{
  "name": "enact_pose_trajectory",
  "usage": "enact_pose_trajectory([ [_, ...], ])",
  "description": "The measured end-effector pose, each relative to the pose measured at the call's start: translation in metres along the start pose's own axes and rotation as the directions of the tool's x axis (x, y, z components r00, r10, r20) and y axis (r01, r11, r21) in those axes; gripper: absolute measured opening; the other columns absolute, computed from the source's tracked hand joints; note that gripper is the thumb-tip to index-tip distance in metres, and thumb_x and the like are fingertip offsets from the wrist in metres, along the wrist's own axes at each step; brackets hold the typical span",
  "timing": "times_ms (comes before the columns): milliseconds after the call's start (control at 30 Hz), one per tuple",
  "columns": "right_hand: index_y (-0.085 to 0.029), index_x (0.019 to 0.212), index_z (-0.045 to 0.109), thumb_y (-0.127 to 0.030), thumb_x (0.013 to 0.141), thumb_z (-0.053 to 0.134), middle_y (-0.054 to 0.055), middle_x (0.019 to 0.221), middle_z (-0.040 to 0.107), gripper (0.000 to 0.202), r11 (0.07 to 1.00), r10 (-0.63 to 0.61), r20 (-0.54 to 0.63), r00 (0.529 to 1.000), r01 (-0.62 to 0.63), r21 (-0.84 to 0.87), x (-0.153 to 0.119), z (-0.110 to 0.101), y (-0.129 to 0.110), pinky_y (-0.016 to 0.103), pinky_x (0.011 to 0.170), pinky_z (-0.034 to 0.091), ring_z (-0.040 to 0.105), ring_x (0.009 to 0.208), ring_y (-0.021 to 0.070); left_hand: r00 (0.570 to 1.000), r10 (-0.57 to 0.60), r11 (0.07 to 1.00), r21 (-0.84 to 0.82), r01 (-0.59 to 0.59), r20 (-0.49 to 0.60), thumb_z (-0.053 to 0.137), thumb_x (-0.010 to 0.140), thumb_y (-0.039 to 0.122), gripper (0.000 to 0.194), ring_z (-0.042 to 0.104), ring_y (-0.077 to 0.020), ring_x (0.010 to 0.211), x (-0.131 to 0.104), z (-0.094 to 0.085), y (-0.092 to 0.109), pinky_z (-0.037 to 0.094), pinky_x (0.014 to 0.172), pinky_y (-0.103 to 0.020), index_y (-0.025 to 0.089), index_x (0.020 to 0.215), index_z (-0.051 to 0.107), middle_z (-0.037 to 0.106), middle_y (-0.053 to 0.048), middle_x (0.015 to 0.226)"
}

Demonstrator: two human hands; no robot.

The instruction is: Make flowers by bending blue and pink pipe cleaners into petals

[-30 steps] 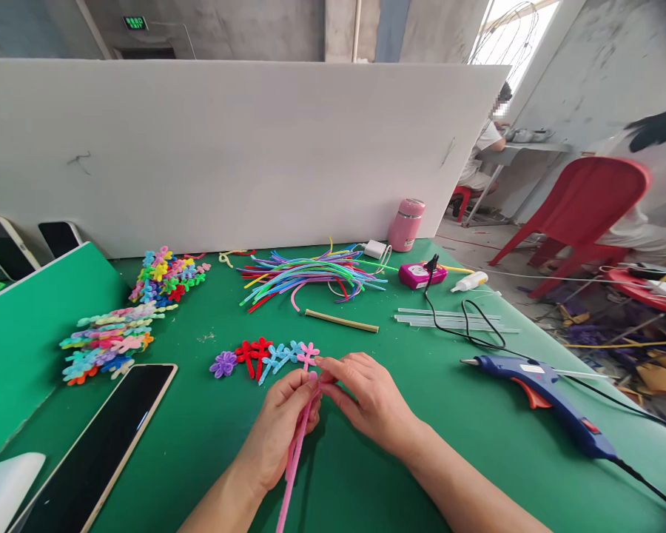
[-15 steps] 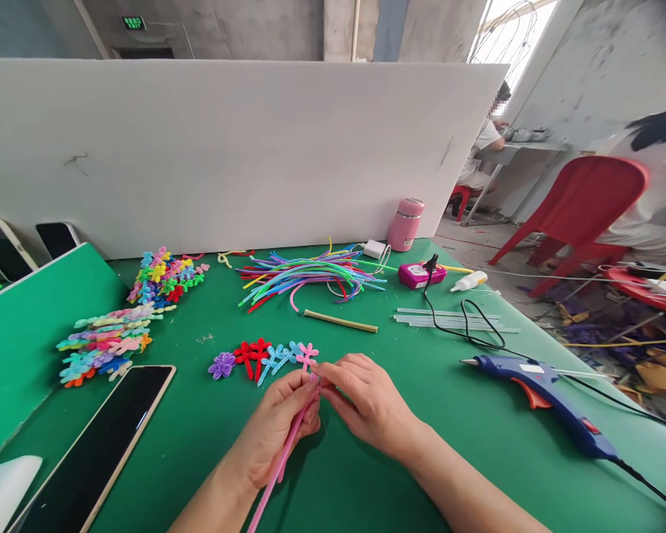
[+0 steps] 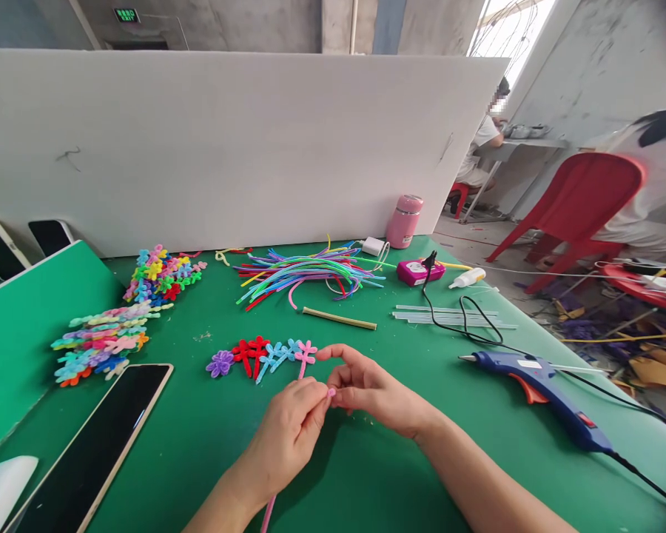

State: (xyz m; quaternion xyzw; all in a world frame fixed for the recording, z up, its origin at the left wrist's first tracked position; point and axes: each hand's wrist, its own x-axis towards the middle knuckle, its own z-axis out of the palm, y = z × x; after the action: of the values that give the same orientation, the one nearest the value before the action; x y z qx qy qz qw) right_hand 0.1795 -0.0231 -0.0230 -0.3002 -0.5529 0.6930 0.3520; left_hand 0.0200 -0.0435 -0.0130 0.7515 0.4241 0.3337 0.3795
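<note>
A pink pipe cleaner (image 3: 268,514) runs through my left hand (image 3: 287,438), its lower length hanging out below the palm. The small bent pink end shows between the fingertips of both hands. My right hand (image 3: 374,391) pinches at that end with the thumb, its index finger raised and curved. Just beyond my fingers a pink pipe-cleaner flower (image 3: 305,351) lies on the green table (image 3: 399,474), its stem partly hidden by my left hand. In a row left of it are blue flowers (image 3: 277,357), red flowers (image 3: 251,355) and a purple flower (image 3: 220,363).
Loose pipe cleaners (image 3: 311,270) lie at the back. Flower piles (image 3: 103,340) and a phone (image 3: 97,444) sit left. On the right are a blue glue gun (image 3: 538,392), clear glue sticks (image 3: 449,317), a black cord and a pink bottle (image 3: 405,222). Other people sit beyond.
My left hand has turned over, back upward, and its fingers have moved slightly right and down. My right index finger has lifted away. The pink bent end now shows between my fingertips.
</note>
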Motion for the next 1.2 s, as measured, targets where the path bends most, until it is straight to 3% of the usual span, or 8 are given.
enact_pose_trajectory([
  [133,-0.019,0.105,0.044,-0.017,0.072,0.054,-0.004,0.066,0.048,0.034,0.996,0.033,-0.010,0.999,-0.032,0.087,0.003,-0.001,0.004,0.019,0.054,0.034,0.044,0.059,0.0075,0.998,0.055,0.997,0.050,-0.053,-0.027,0.038,0.082,0.023,0.023,0.038,-0.0142,0.058,-0.002,0.005,-0.005,0.031,0.056,-0.026,0.020,0.064,0.052,0.046,-0.001,0.062],
  [267,-0.017,0.094,0.051,-0.023,0.078,0.051,0.000,0.074,0.052,0.017,0.962,-0.175,-0.141,0.974,0.140,-0.233,0.003,0.006,0.005,0.023,0.061,0.039,0.048,0.066,0.0102,0.955,-0.294,0.912,-0.315,0.264,-0.051,0.042,0.081,0.031,0.025,0.031,-0.0082,0.046,0.002,0.006,-0.009,0.025,0.043,-0.021,0.018,0.060,0.043,0.036,0.005,0.052],
  [433,-0.017,0.092,0.057,-0.020,0.082,0.046,0.005,0.084,0.059,0.015,0.586,-0.430,-0.017,0.903,0.264,-0.766,0.002,0.006,0.005,0.025,0.068,0.041,0.052,0.074,0.0135,0.876,-0.458,0.564,-0.713,0.416,0.150,0.048,0.079,0.030,0.018,0.030,-0.0037,0.038,0.006,0.002,-0.010,0.019,0.038,-0.018,0.016,0.066,0.046,0.041,0.006,0.049],
  [667,-0.016,0.078,0.057,-0.021,0.084,0.042,0.004,0.070,0.058,0.017,0.260,-0.495,0.119,0.861,0.278,-0.925,0.003,0.004,0.006,0.025,0.061,0.036,0.049,0.064,0.0133,0.878,-0.427,0.521,-0.735,0.434,0.216,0.049,0.079,0.030,0.022,0.031,-0.0030,0.037,0.005,0.002,-0.010,0.019,0.037,-0.017,0.016,0.062,0.044,0.042,0.006,0.048],
  [767,-0.016,0.067,0.053,-0.017,0.079,0.042,0.001,0.060,0.049,0.016,0.349,-0.452,0.066,0.890,0.245,-0.904,0.001,0.008,0.002,0.023,0.055,0.032,0.042,0.056,0.0113,0.897,-0.409,0.623,-0.666,0.409,0.169,0.048,0.079,0.033,0.025,0.030,-0.0041,0.039,0.005,0.006,-0.011,0.021,0.037,-0.018,0.017,0.062,0.042,0.039,0.006,0.048],
  [1000,-0.016,0.054,0.041,-0.019,0.069,0.040,-0.004,0.051,0.035,0.016,0.921,-0.058,-0.194,0.979,-0.023,-0.390,0.005,0.012,0.005,0.020,0.046,0.024,0.029,0.049,0.0076,0.976,-0.219,0.947,-0.243,0.210,-0.012,0.041,0.083,0.033,0.027,0.034,-0.0077,0.046,-0.001,0.007,-0.004,0.029,0.045,-0.020,0.018,0.060,0.043,0.038,0.005,0.051],
  [1100,-0.016,0.052,0.041,-0.021,0.064,0.040,-0.004,0.049,0.037,0.013,0.991,0.083,-0.158,0.984,-0.098,-0.091,0.008,0.012,0.008,0.020,0.044,0.021,0.026,0.046,0.0066,0.987,-0.140,0.983,-0.131,0.130,-0.071,0.042,0.082,0.029,0.023,0.035,-0.0085,0.050,-0.002,0.008,-0.001,0.029,0.047,-0.021,0.018,0.063,0.049,0.040,0.004,0.055],
  [1200,-0.016,0.054,0.042,-0.024,0.066,0.044,-0.005,0.050,0.035,0.015,0.993,0.081,-0.171,0.982,-0.095,-0.075,0.008,0.013,0.007,0.021,0.044,0.020,0.025,0.046,0.0064,0.975,-0.202,0.960,-0.218,0.176,-0.098,0.043,0.081,0.031,0.024,0.035,-0.0081,0.046,-0.002,0.010,-0.003,0.030,0.045,-0.020,0.018,0.061,0.047,0.039,0.005,0.052],
])
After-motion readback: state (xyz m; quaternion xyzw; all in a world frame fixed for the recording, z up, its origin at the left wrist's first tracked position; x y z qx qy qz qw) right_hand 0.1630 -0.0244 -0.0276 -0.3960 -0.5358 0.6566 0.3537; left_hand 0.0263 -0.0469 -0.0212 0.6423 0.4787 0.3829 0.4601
